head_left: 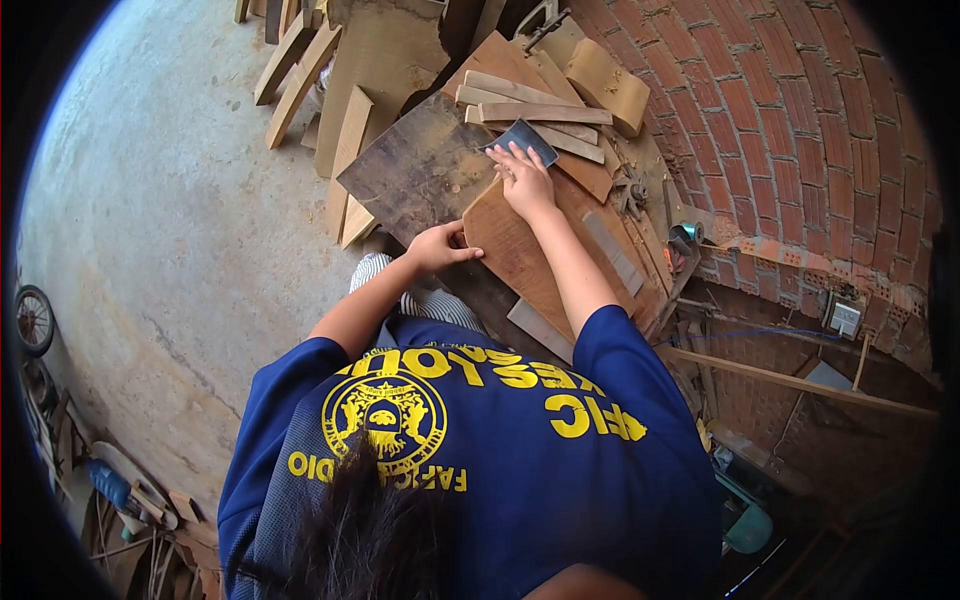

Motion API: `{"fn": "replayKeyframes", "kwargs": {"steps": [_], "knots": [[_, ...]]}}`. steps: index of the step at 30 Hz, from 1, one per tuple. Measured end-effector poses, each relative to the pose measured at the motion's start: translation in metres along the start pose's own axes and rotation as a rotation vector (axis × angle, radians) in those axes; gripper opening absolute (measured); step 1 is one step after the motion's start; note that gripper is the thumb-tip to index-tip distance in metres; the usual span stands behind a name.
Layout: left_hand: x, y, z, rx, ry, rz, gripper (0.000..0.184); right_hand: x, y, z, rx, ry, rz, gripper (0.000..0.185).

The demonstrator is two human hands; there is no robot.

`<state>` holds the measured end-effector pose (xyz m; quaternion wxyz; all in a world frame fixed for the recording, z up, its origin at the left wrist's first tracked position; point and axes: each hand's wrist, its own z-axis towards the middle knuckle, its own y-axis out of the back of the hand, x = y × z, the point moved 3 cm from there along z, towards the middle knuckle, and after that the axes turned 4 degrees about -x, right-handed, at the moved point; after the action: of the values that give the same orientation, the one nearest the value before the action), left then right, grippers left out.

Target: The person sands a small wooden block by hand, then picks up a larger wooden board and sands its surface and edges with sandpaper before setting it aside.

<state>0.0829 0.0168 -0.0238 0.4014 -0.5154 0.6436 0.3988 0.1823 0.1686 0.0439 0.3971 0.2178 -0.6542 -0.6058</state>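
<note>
A flat reddish-brown wooden board (520, 250) with angled corners lies on the workbench in front of my body. My left hand (440, 247) grips its near left edge, thumb on top and fingers at the side. My right hand (522, 180) is at the board's far end, fingers spread over a dark rectangular sheet (535, 142). The sheet looks like sandpaper and sticks out beyond my fingertips. Several pale wooden strips (540, 113) lie stacked just past the sheet.
A dark stained panel (410, 170) lies left of the board. A curved wood block (608, 85) and a clamp (545, 25) are at the back. Wooden pieces (300, 80) lean at the far left. A brick wall (790, 110) rises on the right, with a tape roll (688, 233) near it.
</note>
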Motion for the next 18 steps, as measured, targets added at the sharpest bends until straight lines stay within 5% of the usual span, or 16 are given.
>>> {"fn": "replayKeyframes", "kwargs": {"steps": [3, 7, 9, 14, 18], "knots": [[0.003, -0.001, 0.001, -0.008, 0.0, 0.01, 0.062, 0.002, -0.008, 0.001, -0.073, -0.192, -0.039, 0.038], [0.034, -0.006, 0.012, -0.085, -0.134, 0.163, 0.06, 0.064, -0.015, -0.037, 0.149, 0.289, 0.199, 0.036], [0.016, -0.002, 0.007, -0.047, -0.047, 0.133, 0.061, 0.054, -0.005, -0.036, 0.138, 0.338, 0.229, 0.036], [0.01, -0.002, 0.007, 0.002, 0.013, 0.042, 0.063, -0.028, 0.012, 0.009, -0.009, -0.142, 0.03, 0.026], [0.018, -0.004, 0.01, -0.008, 0.016, 0.058, 0.064, 0.027, -0.009, -0.018, 0.059, 0.017, 0.106, 0.029]]}}
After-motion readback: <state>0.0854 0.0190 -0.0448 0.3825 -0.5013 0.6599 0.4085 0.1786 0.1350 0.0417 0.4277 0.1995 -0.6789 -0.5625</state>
